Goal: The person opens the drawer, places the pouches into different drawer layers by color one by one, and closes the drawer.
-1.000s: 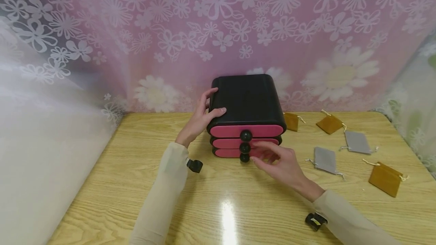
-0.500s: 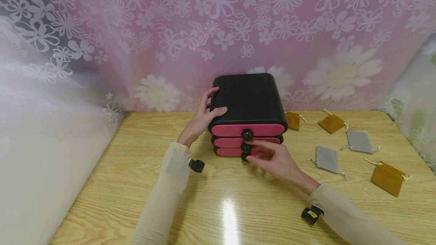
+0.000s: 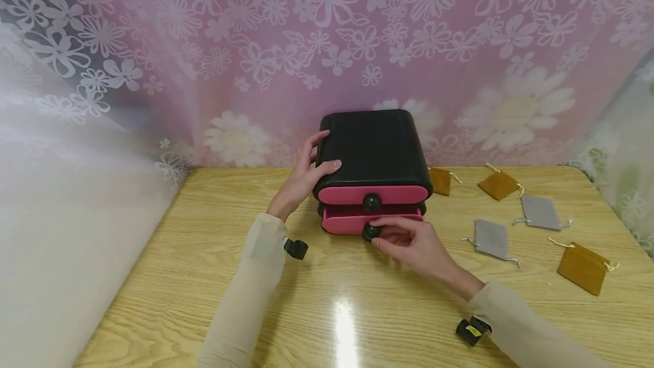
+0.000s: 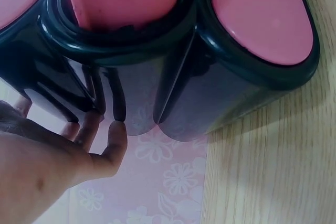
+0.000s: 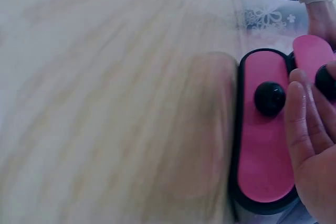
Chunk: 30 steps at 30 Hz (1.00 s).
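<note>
A glossy black cabinet [image 3: 375, 146] with pink drawer fronts stands against the backdrop. My left hand [image 3: 301, 180] braces its left side, thumb lying on the top; in the left wrist view those fingertips touch the black side wall. The middle drawer [image 3: 342, 224] sticks partly out, and a dark gap shows above its front. My right hand [image 3: 419, 246] pinches the round black knob [image 3: 371, 231] of this drawer between thumb and fingers. In the right wrist view the bottom drawer [image 5: 265, 156] is flush, its knob [image 5: 270, 99] beside my fingers. The top drawer [image 3: 342, 195] is closed.
To the right, brown drawstring pouches [image 3: 582, 267] and grey drawstring pouches [image 3: 491, 237] lie scattered on the wooden table [image 3: 179, 277]. A floral curtain [image 3: 286, 61] hangs right behind the cabinet, and a pale sheet [image 3: 76, 214] borders the left side.
My right hand has closed in on the middle knob and drawn that drawer out toward me. The left hand has kept its place on the cabinet.
</note>
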Tool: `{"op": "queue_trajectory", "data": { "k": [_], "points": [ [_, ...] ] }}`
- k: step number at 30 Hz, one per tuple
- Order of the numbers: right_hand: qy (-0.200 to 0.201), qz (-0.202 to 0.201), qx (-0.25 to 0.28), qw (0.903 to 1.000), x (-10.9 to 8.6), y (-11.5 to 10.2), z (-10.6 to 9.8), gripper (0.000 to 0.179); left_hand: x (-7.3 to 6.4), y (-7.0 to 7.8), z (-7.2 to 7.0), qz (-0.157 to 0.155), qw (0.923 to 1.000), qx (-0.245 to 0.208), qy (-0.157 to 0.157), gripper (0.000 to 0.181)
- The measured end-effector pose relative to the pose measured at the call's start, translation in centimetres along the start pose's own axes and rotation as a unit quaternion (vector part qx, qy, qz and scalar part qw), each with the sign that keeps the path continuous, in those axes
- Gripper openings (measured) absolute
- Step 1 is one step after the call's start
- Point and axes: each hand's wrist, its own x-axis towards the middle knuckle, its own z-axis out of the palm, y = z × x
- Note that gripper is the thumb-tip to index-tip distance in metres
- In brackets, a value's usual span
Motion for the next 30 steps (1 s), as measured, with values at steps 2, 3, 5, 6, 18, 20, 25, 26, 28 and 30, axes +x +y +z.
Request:
{"op": "queue_trajectory", "data": {
  "k": [2, 3, 5, 6, 18, 20, 25, 26, 28, 30],
  "points": [
    [0.002, -0.002, -0.005, 1.0000, -0.1, -0.2, 0.0, 0.030, 0.0, 0.0, 0.0, 0.001, 1.0000, 0.000, 0.001, 0.069],
    [0.002, -0.003, -0.007, 1.0000, -0.2, -0.3, 0.1, 0.029, 0.0, 0.0, 0.1, 0.001, 1.0000, -0.001, 0.002, 0.069],
    [0.003, 0.000, -0.010, 0.9999, -0.3, -0.4, 0.1, 0.029, 0.0, -0.1, 0.1, 0.002, 1.0000, -0.003, 0.002, 0.070],
    [0.003, 0.002, -0.012, 0.9999, -0.3, -0.5, 0.1, 0.029, 0.0, -0.1, 0.1, 0.002, 1.0000, -0.004, 0.002, 0.070],
    [0.004, 0.012, -0.024, 0.9996, -1.1, -0.9, 0.3, 0.028, 0.0, -0.3, 0.2, 0.005, 0.9999, -0.014, 0.003, 0.069],
    [0.003, 0.011, -0.026, 0.9996, -1.2, -1.0, 0.3, 0.028, 0.0, -0.3, 0.2, 0.005, 0.9999, -0.014, 0.002, 0.069],
    [0.002, 0.003, -0.038, 0.9993, -1.6, -1.1, 0.4, 0.028, 0.1, -0.3, 0.1, 0.005, 0.9999, -0.016, 0.001, 0.068],
    [0.001, 0.001, -0.040, 0.9992, -1.7, -1.2, 0.4, 0.029, 0.1, -0.3, 0.1, 0.004, 0.9999, -0.015, 0.000, 0.068],
    [0.000, -0.001, -0.043, 0.9991, -1.8, -1.2, 0.4, 0.029, 0.1, -0.3, 0.1, 0.004, 0.9999, -0.016, -0.001, 0.068],
    [-0.001, -0.007, -0.042, 0.9991, -1.9, -1.3, 0.4, 0.029, 0.1, -0.2, 0.1, 0.003, 0.9999, -0.015, 0.000, 0.068]
  ]
}}
